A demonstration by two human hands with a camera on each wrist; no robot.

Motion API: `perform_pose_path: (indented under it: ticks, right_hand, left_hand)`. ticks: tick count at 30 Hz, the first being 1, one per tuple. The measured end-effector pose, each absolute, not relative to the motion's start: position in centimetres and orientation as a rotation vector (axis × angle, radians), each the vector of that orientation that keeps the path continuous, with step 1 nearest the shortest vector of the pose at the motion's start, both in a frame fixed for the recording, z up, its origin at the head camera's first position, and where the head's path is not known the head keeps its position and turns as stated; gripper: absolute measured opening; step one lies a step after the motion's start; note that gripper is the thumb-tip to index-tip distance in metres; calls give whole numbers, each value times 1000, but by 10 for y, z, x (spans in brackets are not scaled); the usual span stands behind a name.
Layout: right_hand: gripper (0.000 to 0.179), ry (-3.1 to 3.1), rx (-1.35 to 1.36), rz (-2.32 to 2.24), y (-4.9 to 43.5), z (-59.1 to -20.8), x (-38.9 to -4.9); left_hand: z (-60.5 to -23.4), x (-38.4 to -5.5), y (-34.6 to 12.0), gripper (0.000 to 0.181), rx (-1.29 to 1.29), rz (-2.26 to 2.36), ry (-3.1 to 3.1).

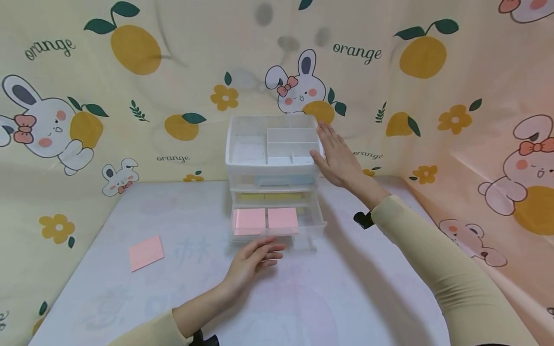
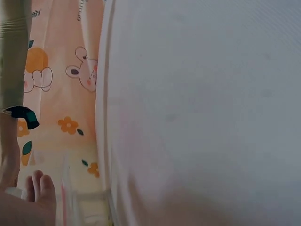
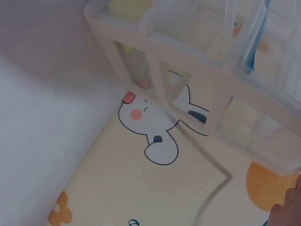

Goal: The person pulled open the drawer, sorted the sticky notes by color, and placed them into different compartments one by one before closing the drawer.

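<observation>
A white drawer organizer stands against the back cloth. Its clear lower drawer is pulled forward, with two pink sticky note pads side by side inside. My left hand is just in front of that drawer, fingers loosely bent and holding nothing, fingertips right at its front edge. With fingers extended, my right hand rests against the organizer's upper right side; part of it also shows at the lower right corner of the right wrist view. Another pink sticky note pad lies on the table to the left.
Yellow pads show in the drawer above the pink ones, and something light blue shows through the top drawer. A divided tray forms the organizer's top. Printed cloth hangs behind and along the sides of the white table.
</observation>
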State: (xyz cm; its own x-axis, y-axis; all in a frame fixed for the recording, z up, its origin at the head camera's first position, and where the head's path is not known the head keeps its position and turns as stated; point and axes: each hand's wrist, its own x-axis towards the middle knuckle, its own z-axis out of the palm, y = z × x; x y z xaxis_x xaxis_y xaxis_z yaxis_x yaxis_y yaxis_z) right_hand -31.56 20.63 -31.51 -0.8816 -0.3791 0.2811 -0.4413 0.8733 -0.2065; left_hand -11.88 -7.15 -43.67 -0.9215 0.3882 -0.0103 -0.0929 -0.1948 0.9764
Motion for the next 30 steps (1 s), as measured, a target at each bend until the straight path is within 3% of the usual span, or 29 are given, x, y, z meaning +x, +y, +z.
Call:
perform_pose_path:
  ticks: [9,16,21,30]
  right_hand:
    - [76,-2790,641,396,206,-315,-315]
    - [77,-2790,642,404,206,-315,-315]
    - [77,-2799,636,397,206,-315,-315]
    - [77,-2801,631,404,206,-315,-315]
  left_hand:
    - [-429,-108,-97,40,853,2005,2247]
    - [-415,-116,-120,48,1127,1997,2594]
    - [-408,-128,-145,51,1112,2064,2722]
    - [-412,-154,-213,49,829,2015,3063]
